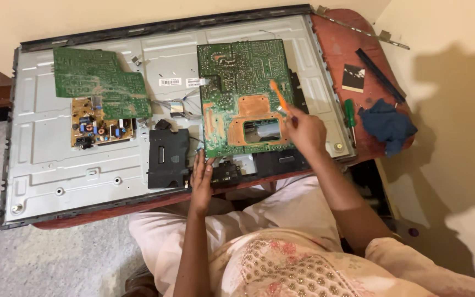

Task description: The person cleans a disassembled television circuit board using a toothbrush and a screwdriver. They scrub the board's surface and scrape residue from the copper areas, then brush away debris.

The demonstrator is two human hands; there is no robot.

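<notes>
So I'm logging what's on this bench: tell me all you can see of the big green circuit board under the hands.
The big green circuit board lies flat, solder side up, on the grey metal back panel of an opened flat screen. It is roughly rectangular, with fine traces, bare copper-coloured patches and a rectangular cut-out near its lower edge. The left hand steadies its lower left corner. The right hand holds an orange brush whose head rests on the board's right side.

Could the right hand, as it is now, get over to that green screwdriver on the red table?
Probably yes. The right hand holds an orange brush over the circuit board; the green screwdriver lies just beside it, nothing between, but the fingers are occupied.
</notes>
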